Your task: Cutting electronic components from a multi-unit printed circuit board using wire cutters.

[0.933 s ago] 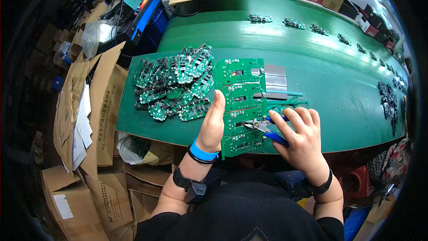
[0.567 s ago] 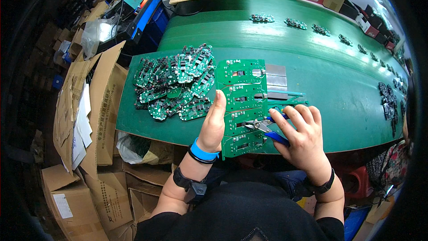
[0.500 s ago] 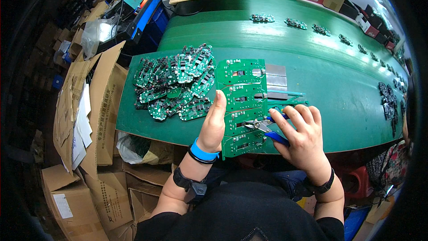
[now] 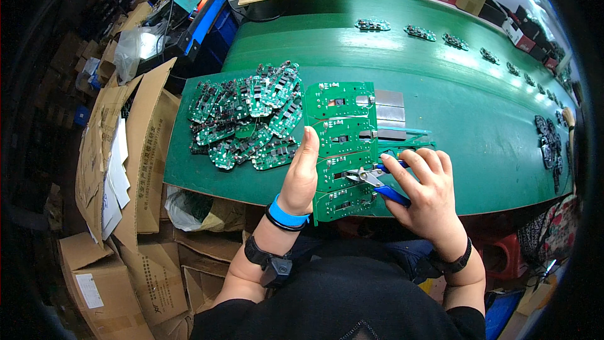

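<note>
A green circuit board panel (image 4: 343, 127), made of several joined boards, is held up in front of me. My left hand (image 4: 301, 173) grips its left edge, thumb along the side, with the other fingers hidden behind it. In my right hand (image 4: 423, 186) is a pair of cutting pliers (image 4: 380, 182) with blue handles. The metal jaws lie over the panel's lower part, near the seam between two boards. A heap of separate circuit boards (image 4: 251, 110) lies left of the panel. Behind the panel's right side sits a flat grey metal piece (image 4: 390, 110) beside thin green strips (image 4: 412, 133).
Circuit boards (image 4: 419, 33) stand in a spaced row along the green conveyor belt (image 4: 302, 38) beyond the green table (image 4: 201, 179). A dark cluster of parts (image 4: 548, 145) lies far right. Cardboard boxes (image 4: 100, 283) crowd the floor at left. A red stool (image 4: 503, 255) is at lower right.
The row of boards on the belt has shifted slightly right. My hands, the panel and the pliers stay almost in place.
</note>
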Demonstrator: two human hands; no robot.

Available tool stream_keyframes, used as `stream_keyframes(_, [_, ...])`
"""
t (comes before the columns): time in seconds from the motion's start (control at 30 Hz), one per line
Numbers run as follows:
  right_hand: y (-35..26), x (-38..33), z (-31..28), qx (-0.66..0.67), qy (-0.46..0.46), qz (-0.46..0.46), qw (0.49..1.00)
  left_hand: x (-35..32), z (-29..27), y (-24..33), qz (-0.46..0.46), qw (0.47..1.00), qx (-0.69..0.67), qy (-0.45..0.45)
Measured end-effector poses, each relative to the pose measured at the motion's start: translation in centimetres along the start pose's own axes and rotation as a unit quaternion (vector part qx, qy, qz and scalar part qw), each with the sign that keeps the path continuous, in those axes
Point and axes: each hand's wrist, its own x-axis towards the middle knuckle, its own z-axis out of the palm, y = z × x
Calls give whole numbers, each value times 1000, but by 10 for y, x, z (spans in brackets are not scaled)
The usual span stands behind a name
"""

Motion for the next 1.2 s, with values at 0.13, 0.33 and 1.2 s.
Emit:
stream_keyframes(0.13, [-3, 1, -2, -28, -4, -3, 1000, 0, -1, 0, 8, 1000, 8, 0])
stream_keyframes(0.33, [-2, -1, 1, -40, -14, -5, 999, 1, -2, -1, 5, 1000, 6, 2])
stream_keyframes(1.2, [-7, 3, -3, -47, -19, -8, 999, -1, -1, -2, 19, 999, 23, 29])
